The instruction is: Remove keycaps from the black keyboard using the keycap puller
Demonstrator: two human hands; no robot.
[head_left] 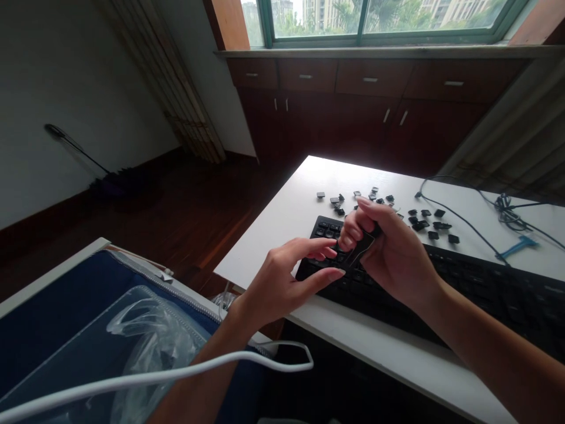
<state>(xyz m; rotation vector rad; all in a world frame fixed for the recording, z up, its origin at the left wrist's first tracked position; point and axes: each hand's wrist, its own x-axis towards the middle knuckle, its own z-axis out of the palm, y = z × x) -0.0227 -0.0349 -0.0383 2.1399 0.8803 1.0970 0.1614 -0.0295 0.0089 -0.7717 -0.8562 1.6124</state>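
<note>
My right hand [397, 253] is closed round a wire keycap puller [364, 247], a dark tool with thin shiny wire that points down to the left. Just left of its tip is my left hand [291, 271], thumb and fingers apart, with nothing visible between them. Both hands are over the left end of a black keyboard [468, 282], which lies along the near side of a white table [273, 229]. Several loose black keycaps [419, 224] are scattered behind the keyboard. My hands hide some of the keys and a few keycaps.
A dark cable [512, 215] lies coiled at the table's right, near a blue T-shaped plastic tool [518, 246]. At lower left is a blue fabric container [57, 306] with clear plastic [154, 335]. A white tube [198, 370] crosses in front. Dark cabinets [331, 121] stand below the window.
</note>
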